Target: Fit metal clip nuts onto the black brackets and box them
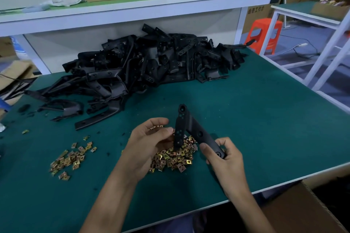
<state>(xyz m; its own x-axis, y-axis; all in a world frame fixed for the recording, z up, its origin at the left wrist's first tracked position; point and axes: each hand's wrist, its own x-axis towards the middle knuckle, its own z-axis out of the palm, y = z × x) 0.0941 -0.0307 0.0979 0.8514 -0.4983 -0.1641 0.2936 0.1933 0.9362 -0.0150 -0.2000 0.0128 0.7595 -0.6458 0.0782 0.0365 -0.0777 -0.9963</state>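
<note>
My right hand point(225, 164) grips the lower end of a black V-shaped bracket point(191, 128), which stands tilted above a heap of brass-coloured clip nuts point(174, 159) on the green table point(255, 119). My left hand point(149, 142) is curled beside the bracket's other leg, its thumb tip against that leg. Several clip nuts point(156, 127) show inside its fingers. A second, looser scatter of clip nuts point(70, 161) lies to the left. A large pile of black brackets point(147, 62) fills the back of the table.
An open cardboard box point(310, 208) stands below the table's front right corner. Another box point(13, 79) with black parts sits off the left edge. A shelf point(132, 11) above carries a cardboard box, a water bottle and rags. An orange stool point(265, 34) stands at right.
</note>
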